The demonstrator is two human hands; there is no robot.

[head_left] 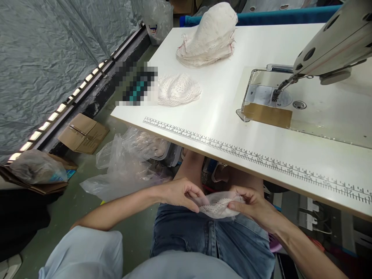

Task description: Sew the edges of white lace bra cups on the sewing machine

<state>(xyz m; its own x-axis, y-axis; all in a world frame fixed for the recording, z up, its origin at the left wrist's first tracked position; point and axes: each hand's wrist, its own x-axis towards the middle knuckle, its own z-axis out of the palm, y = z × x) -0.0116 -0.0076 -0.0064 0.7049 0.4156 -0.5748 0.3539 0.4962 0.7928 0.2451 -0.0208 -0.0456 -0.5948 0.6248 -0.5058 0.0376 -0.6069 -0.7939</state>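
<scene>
One head-worn view, facing forward and steeply down.
It looks from just above the wearer's own shirt [186, 268] and shorts [188, 228] at six o'clock, near the left hand [186, 193] at six and right hand [251, 203] between four and five. Beyond lie the table [217, 112], slanting toward four, the sewing machine [331, 50] at two and, farther off, the grey sheet [64, 46] at ten.

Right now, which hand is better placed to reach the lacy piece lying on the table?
Probably the left hand: it looks nearer the lacy piece, while the right hand pinches the sheer white cloth.
</scene>
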